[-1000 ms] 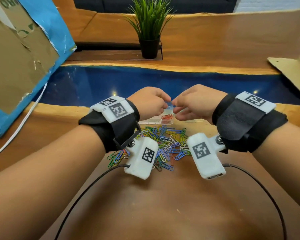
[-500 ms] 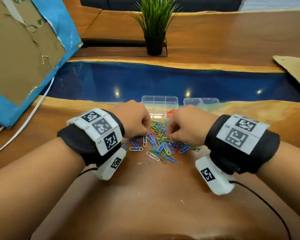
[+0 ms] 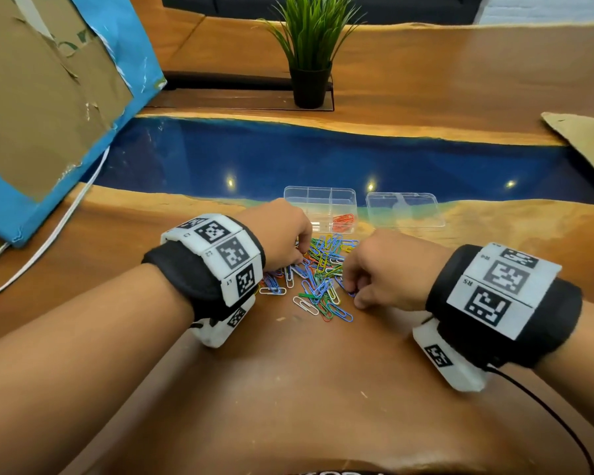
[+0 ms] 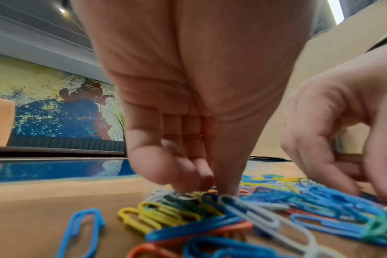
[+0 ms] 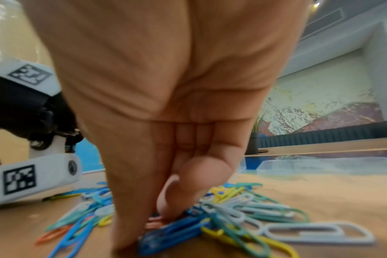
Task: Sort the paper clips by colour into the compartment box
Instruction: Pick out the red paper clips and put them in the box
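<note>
A loose pile of coloured paper clips (image 3: 319, 274) lies on the wooden table, just in front of the clear compartment box (image 3: 290, 193). One near compartment holds red clips (image 3: 343, 221); the others look bare. My left hand (image 3: 300, 260) reaches into the pile's left side, fingers curled down. In the left wrist view the left hand (image 4: 212, 189) pinches thumb to fingertips on clips at the pile's top. My right hand (image 3: 352, 293) digs into the pile's right edge. In the right wrist view the right hand (image 5: 148, 225) pinches thumb and forefinger around an orange-red clip (image 5: 154, 220) among blue ones.
The box's clear lid (image 3: 405, 210) lies to the right of the box. A potted plant (image 3: 309, 53) stands far back. A blue-edged cardboard panel (image 3: 48, 97) leans at the left with a white cable (image 3: 48, 234) beside it. Another cardboard piece (image 3: 587, 138) sits far right.
Both hands have come back from over the box and dropped onto the pile. They have spread apart slightly, fingertips now down among the clips.
</note>
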`<state>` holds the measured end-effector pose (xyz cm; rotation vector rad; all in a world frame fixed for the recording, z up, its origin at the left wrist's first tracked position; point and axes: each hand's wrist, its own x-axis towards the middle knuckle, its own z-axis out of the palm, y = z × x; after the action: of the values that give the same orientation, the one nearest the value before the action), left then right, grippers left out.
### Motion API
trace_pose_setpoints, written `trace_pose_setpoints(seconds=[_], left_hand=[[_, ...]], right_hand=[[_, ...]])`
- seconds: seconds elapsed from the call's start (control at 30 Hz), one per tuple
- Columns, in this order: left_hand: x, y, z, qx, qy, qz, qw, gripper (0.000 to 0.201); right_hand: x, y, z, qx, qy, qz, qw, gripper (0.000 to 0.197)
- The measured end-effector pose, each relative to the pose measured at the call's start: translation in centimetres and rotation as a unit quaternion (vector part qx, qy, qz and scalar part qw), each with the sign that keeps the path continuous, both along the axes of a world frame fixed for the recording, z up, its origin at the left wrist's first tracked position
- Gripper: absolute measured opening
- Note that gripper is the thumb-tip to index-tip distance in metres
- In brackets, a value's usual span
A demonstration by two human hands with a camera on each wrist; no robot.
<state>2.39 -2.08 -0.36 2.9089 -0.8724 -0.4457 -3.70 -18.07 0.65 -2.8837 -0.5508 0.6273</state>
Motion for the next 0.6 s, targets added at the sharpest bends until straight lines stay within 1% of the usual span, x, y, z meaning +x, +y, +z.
trace_pose_setpoints(seconds=[0.17,0.33,0.43,0.47,0.5,0.57,0.6], left_hand=[[-0.1,0.39,-0.05,0.008,0.01,-0.007,1.0,0.017],[0.08,0.45,0.0,0.012,0.008,-0.002,1.0,0.01],[0.04,0.18,0.03,0.015,0.005,-0.007,1.0,0.008],[0.04,0.15,0.06,0.017,0.007,-0.008,1.0,0.006],[0.01,0.14,0.12,0.018,0.009,-0.009,1.0,0.005],[-0.03,0.2,0.23,0.017,0.011,-0.01,1.0,0.009],[-0.09,0.26,0.27,0.016,0.01,-0.011,1.0,0.012]], right_hand=[[0.3,-0.98,-0.14,0.0,-0.009,-0.006,1.0,0.016],[0.15,-0.81,-0.2,-0.036,-0.045,0.032,0.998,0.015],[-0.05,-0.45,-0.1,-0.053,-0.048,0.048,0.996,0.005],[-0.11,-0.32,-0.09,-0.054,-0.043,0.05,0.996,0.006],[-0.1,-0.2,-0.14,-0.059,-0.035,0.05,0.996,0.012],[0.07,-0.12,-0.31,-0.066,-0.014,0.048,0.997,0.021],[0.13,-0.16,-0.32,-0.062,-0.007,0.046,0.997,0.019]])
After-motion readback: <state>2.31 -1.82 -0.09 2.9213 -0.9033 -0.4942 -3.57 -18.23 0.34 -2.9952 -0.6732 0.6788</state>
